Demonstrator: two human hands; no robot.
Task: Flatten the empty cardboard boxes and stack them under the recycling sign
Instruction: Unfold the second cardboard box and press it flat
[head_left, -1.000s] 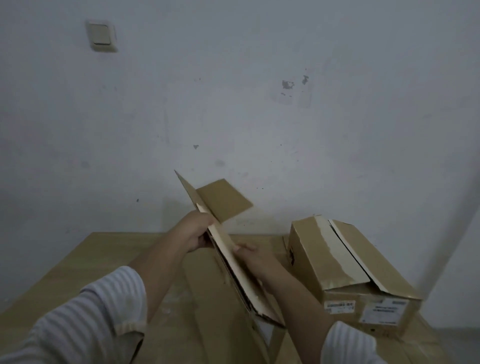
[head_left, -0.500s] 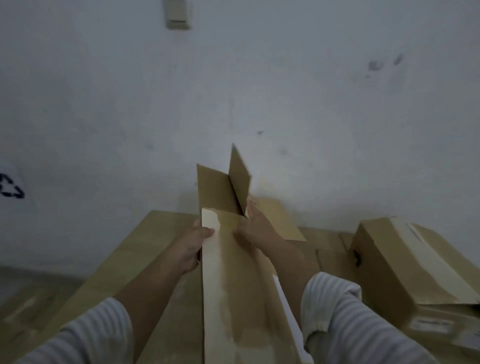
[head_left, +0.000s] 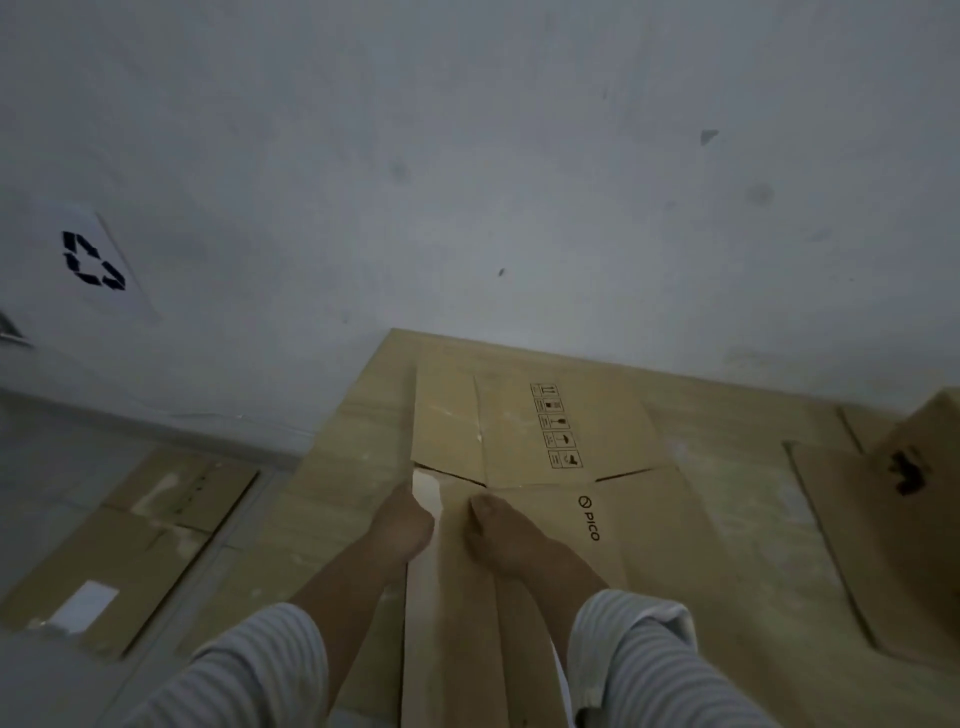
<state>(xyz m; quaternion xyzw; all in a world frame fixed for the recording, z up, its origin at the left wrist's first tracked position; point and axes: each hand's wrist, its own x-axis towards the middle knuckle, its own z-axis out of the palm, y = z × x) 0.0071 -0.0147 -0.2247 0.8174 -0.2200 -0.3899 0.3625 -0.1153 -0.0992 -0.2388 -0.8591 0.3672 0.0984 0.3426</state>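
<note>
Both hands were down on the flattened box (head_left: 545, 499), which lay on the low wooden platform (head_left: 727, 467) against the wall. The left hand (head_left: 402, 525) sat at the box's left edge beside a pale torn strip, fingers curled; whether they pinched the edge or only pressed on it could not be told. The right hand (head_left: 498, 535) lay just beside it, knuckles up, pressing the panel without closing on anything.

Judged from this, the step was pressing the box fully flat before carrying it over. Doing it well meant spreading the pressure outward from the hands along the creases, since the flaps beyond the fingertips looked slightly lifted at the slit, and then taking hold at both long edges so the sheet would not spring open.

The recycling sign (head_left: 93, 260) was on the wall well to the left of the hands, with an already flattened box (head_left: 130, 545) on the floor below it.

Right of the hands, an unflattened box (head_left: 914, 519) was cut off by the frame edge. The near end of the flattened box ran out of view between the striped sleeves (head_left: 649, 670), and the dim light blurred the small print
</note>
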